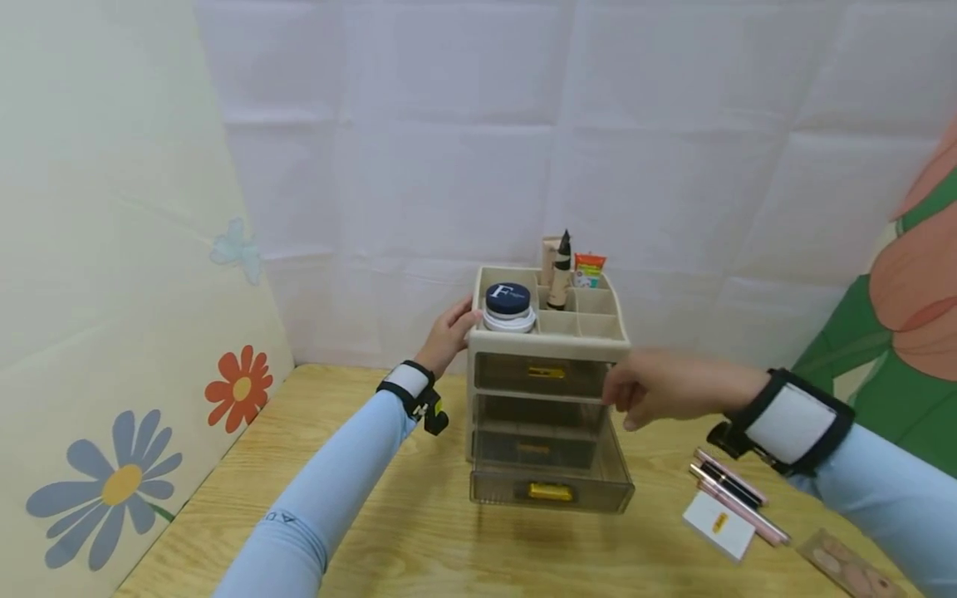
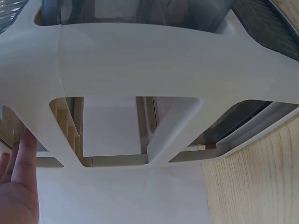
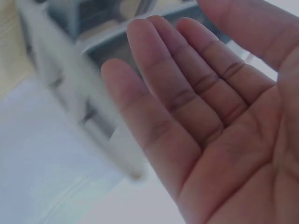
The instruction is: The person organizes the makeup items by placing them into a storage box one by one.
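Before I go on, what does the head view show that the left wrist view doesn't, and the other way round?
Only the head view: the right hand, the dark-lidded jar, the black-tipped tube and the white card.

Only the left wrist view: a broad look at the cut-through side frame.

Both: the left hand, the pale organizer it touches, and the wooden table.

You can enter the pulled-out drawer (image 1: 598,492) from above, along its front part; the organizer's (image 1: 549,342) top drawer (image 1: 504,374) roofs the rear. Your left hand (image 1: 447,332) occupies the left side wall. Up top, the jar (image 1: 508,303) and black-tipped tube (image 1: 559,286) stand in your way, while the small front-right compartments (image 1: 598,324) lie open upward. Slim tubes (image 1: 743,508) and a white card (image 1: 720,525) lie low on the surface (image 1: 404,531) at right.
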A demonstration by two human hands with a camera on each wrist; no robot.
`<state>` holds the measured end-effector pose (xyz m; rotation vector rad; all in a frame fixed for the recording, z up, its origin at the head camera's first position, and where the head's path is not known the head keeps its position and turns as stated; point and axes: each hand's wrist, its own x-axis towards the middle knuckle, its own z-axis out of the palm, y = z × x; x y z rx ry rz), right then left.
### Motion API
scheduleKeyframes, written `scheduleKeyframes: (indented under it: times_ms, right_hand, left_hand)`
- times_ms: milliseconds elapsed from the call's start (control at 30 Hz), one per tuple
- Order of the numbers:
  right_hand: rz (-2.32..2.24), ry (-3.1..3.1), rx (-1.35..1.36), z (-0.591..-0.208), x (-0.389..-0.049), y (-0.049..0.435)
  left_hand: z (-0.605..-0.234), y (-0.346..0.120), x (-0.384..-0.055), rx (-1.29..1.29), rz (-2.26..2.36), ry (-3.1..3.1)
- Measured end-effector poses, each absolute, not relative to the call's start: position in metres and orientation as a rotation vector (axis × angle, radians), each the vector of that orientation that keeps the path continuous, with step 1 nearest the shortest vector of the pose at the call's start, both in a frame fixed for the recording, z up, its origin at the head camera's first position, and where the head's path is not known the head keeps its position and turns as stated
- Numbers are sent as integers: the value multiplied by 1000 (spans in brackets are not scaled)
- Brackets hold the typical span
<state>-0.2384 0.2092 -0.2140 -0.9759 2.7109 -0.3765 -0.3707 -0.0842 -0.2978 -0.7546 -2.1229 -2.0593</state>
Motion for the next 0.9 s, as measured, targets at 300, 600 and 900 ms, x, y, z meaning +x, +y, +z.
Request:
scheduleKeyframes:
  times_ms: [300, 600, 900]
  right_hand:
    - [-380, 2847, -901, -229, -246, 273]
    - [-401, 2923, -711, -280, -263, 326]
    - [-435, 2952, -463, -334, -284, 371]
  left_hand:
    - [-297, -84, -370, -757, -2099, -2099]
    - [-299, -88, -369, -748, -2098, -2108]
    - [-299, -86, -370, -752, -2092, -2104]
